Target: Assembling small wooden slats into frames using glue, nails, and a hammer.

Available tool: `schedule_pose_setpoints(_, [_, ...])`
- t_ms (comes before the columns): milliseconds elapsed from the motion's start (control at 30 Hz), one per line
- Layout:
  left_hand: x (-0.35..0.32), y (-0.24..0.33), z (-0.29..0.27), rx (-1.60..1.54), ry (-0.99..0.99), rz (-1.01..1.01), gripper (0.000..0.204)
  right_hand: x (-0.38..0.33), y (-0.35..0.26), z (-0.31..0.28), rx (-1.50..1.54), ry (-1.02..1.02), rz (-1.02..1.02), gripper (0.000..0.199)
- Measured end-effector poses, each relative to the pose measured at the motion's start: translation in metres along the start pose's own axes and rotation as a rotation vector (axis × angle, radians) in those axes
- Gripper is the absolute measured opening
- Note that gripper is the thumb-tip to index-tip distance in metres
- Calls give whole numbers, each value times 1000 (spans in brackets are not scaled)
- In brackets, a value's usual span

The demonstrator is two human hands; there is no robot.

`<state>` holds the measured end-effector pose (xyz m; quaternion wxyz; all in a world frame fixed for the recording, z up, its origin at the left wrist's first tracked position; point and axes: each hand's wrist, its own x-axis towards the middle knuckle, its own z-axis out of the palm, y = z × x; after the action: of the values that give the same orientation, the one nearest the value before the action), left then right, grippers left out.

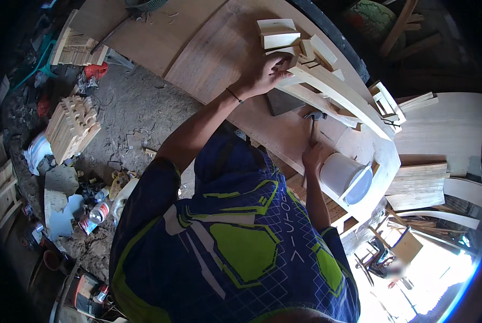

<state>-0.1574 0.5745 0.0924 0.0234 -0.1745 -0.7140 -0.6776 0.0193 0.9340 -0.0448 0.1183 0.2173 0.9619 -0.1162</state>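
Observation:
My left hand (266, 74) is closed round the near-left end of a long, pale wooden frame (344, 97), the thumb pressed along its edge. The frame is built of parallel slats and lies over the workbench (214, 54). My right hand (313, 156) grips the handle of a hammer (315, 116), whose dark metal head points away from me and stays a little apart from the frame. Under the frame's left part sits a dark flat block (284, 102). A white bucket (339, 173) stands right beside my right hand and partly covers the bench edge.
Short wooden pieces (278, 34) lie beyond my left hand. On the floor at left stand a stack of cut wood (73, 128) and scattered cans (99, 212). Boards (417, 183) lean at right, and another person (392, 269) is in the bright lower right.

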Motion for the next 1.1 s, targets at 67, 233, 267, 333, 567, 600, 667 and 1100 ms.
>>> schedule_pose_setpoints(67, [-1,0,-3,35,13,19,41,-11,-5,-23,-7,68,-50,46])
schedule_pose_setpoints(233, [-5,-7,-2,-129,19,3,43,-60,-28,-134,393,-245,-78,34])
schedule_pose_setpoints(267, [-6,-3,-4,-126,17,2,43,-74,-47,-163,501,-340,-143,28])
schedule_pose_setpoints(333, [-5,9,-9,35,13,3,43,-99,-89,-212,617,-425,-199,23])
schedule_pose_setpoints(567, [1,11,-6,-60,-15,-3,43,-134,-216,-268,1116,183,-507,20])
schedule_pose_setpoints(600, [-2,8,-5,-66,2,-6,43,-125,-217,-269,1028,159,-465,21])
schedule_pose_setpoints(667, [-6,2,-2,-76,24,-2,43,-100,-204,-266,331,24,-600,18])
schedule_pose_setpoints(1100, [-5,-9,6,-80,118,49,41,-94,-217,-254,307,12,-530,17])
